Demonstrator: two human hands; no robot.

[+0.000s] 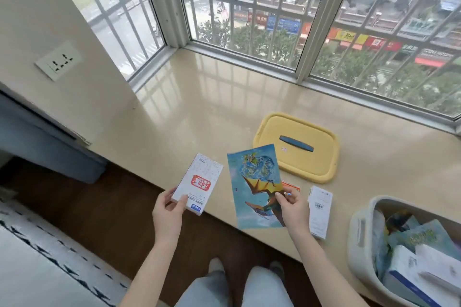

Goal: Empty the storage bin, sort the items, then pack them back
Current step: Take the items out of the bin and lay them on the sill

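The pale plastic storage bin, not yet empty, stands on the beige stone window sill; the left hand closes its grip around a light, stiff white cardboard box, and the right hand pinches a thin, probably floppy blue picture sheet near its edge.

Just the one view: head-worn, wide-angle, tipped forward and down onto the window ledge. Left hand and right hand sit close, bottom centre. The barred window curves across the top.
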